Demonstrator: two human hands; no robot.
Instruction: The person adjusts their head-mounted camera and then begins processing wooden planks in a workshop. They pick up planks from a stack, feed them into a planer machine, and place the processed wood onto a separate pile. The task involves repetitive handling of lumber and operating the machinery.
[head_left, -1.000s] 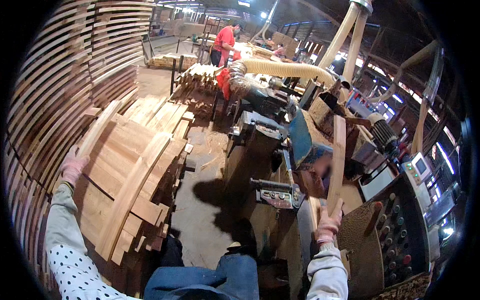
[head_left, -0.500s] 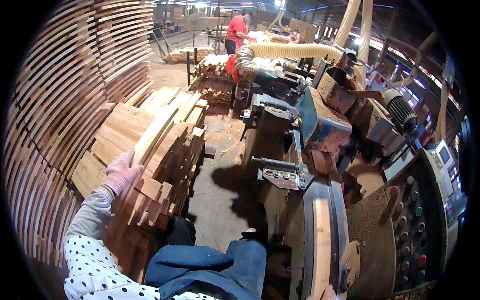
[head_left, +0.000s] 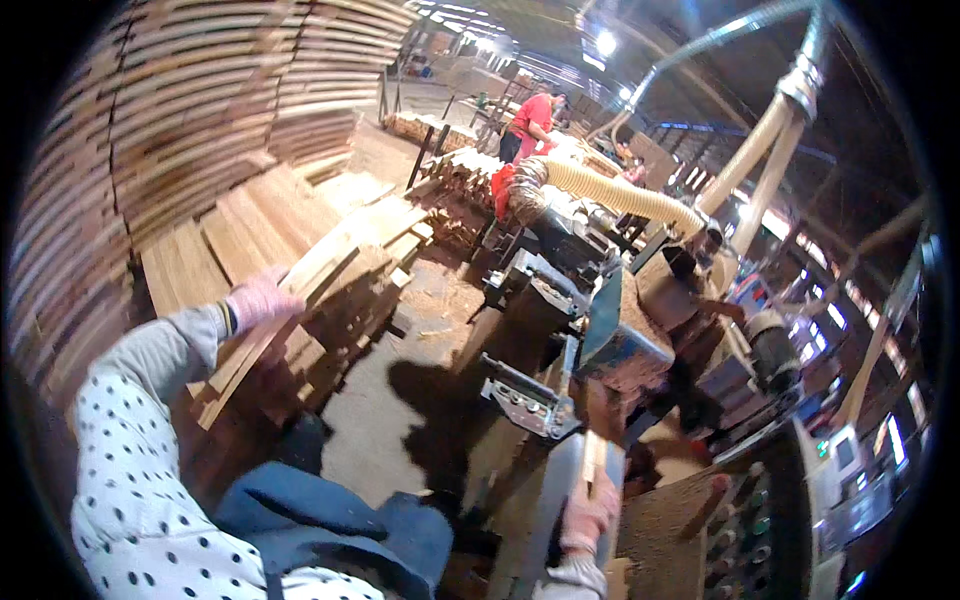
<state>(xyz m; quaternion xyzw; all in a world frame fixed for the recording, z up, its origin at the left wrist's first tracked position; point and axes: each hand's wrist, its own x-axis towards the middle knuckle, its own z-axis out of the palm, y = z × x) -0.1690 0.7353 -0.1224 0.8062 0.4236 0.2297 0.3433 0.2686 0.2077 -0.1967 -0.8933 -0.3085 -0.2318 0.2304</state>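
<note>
My left hand (head_left: 262,298), in a pink knit glove, is closed on a long wooden strip (head_left: 238,368) that lies slanted over the near side of a board pile. Wide, flat boards (head_left: 268,212) lie beside and beyond that hand. On the right, a second wooden strip (head_left: 594,458) rests on the metal bed (head_left: 556,485) of a woodworking machine. My right hand (head_left: 590,512) grips its near end, and its far end runs up to the machine's dusty housing. Blur hides the exact finger positions of both hands.
Tall stacked boards (head_left: 190,130) line the left. A metal guide bracket (head_left: 525,400) juts over the bed's left side. A ribbed cream hose (head_left: 620,195) crosses behind the machine (head_left: 625,340); a control panel (head_left: 745,535) stands right. A person in red (head_left: 532,120) works farther back.
My right hand has come into view and moved forward along the bed with its strip. The left hand's strip has shifted back toward me. The whole view has tilted.
</note>
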